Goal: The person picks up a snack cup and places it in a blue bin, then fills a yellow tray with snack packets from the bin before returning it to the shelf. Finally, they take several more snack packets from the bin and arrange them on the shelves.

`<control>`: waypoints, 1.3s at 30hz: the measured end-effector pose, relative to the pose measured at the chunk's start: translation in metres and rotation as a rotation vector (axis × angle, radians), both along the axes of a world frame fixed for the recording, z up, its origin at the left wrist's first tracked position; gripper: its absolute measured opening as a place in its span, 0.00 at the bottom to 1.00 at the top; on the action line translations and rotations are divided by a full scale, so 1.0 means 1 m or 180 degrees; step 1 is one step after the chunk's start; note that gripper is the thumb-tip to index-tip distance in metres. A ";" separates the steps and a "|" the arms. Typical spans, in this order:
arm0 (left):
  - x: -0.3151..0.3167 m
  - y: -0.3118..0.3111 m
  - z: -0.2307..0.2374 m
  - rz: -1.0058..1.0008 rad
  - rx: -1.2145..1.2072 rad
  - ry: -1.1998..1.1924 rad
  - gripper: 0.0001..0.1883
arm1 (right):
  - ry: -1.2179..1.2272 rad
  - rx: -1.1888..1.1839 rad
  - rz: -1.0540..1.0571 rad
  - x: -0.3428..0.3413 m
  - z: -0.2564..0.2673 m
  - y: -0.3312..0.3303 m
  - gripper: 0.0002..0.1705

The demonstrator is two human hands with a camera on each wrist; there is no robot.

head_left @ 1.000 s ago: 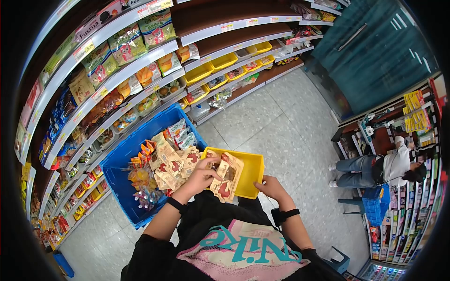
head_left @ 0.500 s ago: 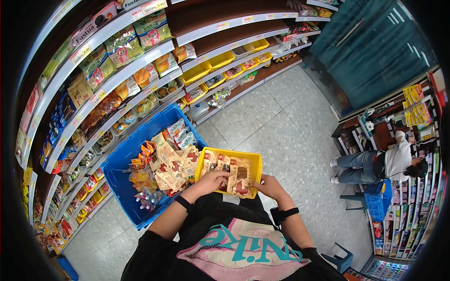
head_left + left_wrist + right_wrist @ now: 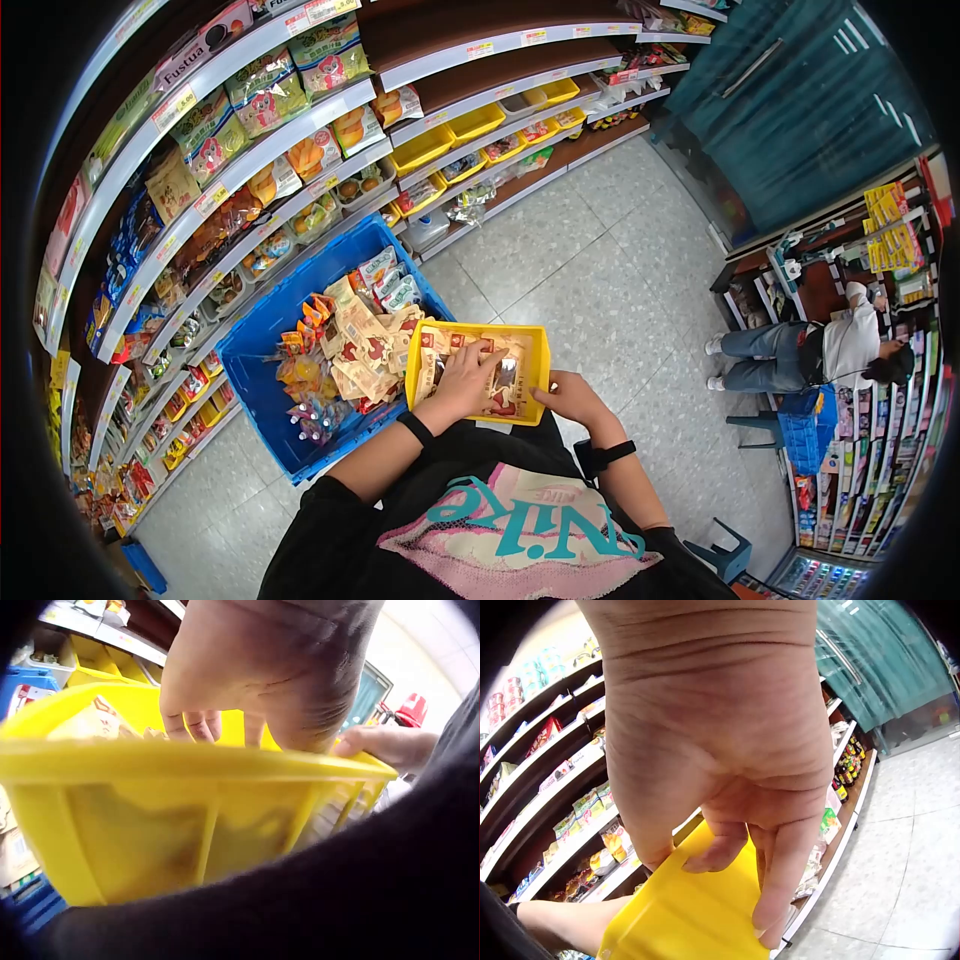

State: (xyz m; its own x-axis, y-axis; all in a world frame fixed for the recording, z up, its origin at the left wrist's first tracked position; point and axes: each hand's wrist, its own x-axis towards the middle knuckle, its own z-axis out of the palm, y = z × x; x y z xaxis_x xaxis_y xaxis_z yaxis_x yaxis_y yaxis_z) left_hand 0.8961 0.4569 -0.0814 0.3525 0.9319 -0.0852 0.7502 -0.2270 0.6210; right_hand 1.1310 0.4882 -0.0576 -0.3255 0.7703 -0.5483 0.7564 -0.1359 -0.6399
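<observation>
Presently gripping the yellow tray (image 3: 541, 358) near one right-hand corner with the right hand (image 3: 572, 394), thumb and fingers closed on the wall. Reaching down inside with the left hand (image 3: 466, 382), fingers loosely spread on the tan packets (image 3: 513, 373), seemingly pressing rather than pinching; hard to be sure with fingertips partly hidden behind the rim in the left wrist view. By pushing too hard away from that one-sided grip, could twist the tray and tip its load onto the floor (image 3: 600, 270); by crowding the row, could crease wrappers. Inside the blue crate (image 3: 250, 385), just beside the tray: a loose heap of matching packets (image 3: 365, 340), plus orange packets (image 3: 318, 310), white packets (image 3: 400, 293) and small purplish items (image 3: 312, 420), easily mixed if jostled. Beyond, on the shelves (image 3: 510, 18), more yellow bins (image 3: 475, 122), some holding wrapped goods
</observation>
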 end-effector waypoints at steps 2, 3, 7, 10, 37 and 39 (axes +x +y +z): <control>-0.001 0.002 0.001 -0.0002 0.0040 -0.0013 0.38 | -0.0021 0.0017 0.0024 0.001 0.000 0.000 0.24; -0.006 0.004 0.002 0.0045 0.0110 -0.0459 0.33 | -0.0005 -0.0019 -0.0030 0.002 0.007 0.000 0.24; -0.057 0.021 -0.008 0.1141 0.0590 -0.1425 0.19 | 0.0001 -0.0030 -0.0296 0.016 0.019 -0.001 0.23; -0.094 0.021 -0.024 0.2015 -0.0026 -0.1871 0.13 | -0.0105 -0.0077 -0.0392 0.028 0.016 -0.005 0.24; -0.165 0.005 -0.151 0.1975 -0.1710 0.1268 0.58 | -0.0142 -0.0216 -0.0611 0.030 0.013 -0.023 0.24; -0.164 0.007 -0.143 0.1905 -0.1772 0.1304 0.58 | -0.0162 -0.0159 -0.0545 0.031 0.011 -0.022 0.24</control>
